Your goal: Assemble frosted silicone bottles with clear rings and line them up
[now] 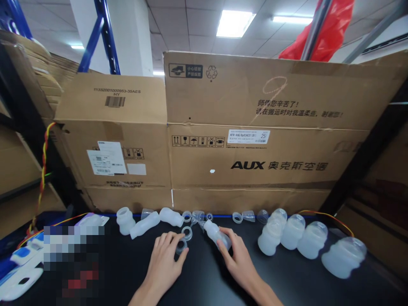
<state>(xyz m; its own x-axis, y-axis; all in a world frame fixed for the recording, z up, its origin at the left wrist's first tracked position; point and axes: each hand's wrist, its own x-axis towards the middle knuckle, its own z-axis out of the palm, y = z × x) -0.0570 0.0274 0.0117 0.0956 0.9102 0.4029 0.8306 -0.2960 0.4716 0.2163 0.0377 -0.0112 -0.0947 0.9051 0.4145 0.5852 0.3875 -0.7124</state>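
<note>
Both hands are closed at lower centre: a ring (181,245) is pinched by the left hand (165,261), a bottle (217,233) gripped by the right hand (236,257), on the counter (287,280).

Translucent white bottles (293,238); black table (207,280); brown cardboard boxes (255,161), black print; red bag (321,29).

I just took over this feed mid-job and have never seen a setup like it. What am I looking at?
There is no machine: one camera on a person's head looks down at their bare hands. The left hand rests on a clear ring on the black table. The right hand has its grip on a small translucent bottle. More bottles and rings lie along the cardboard boxes behind.
</note>
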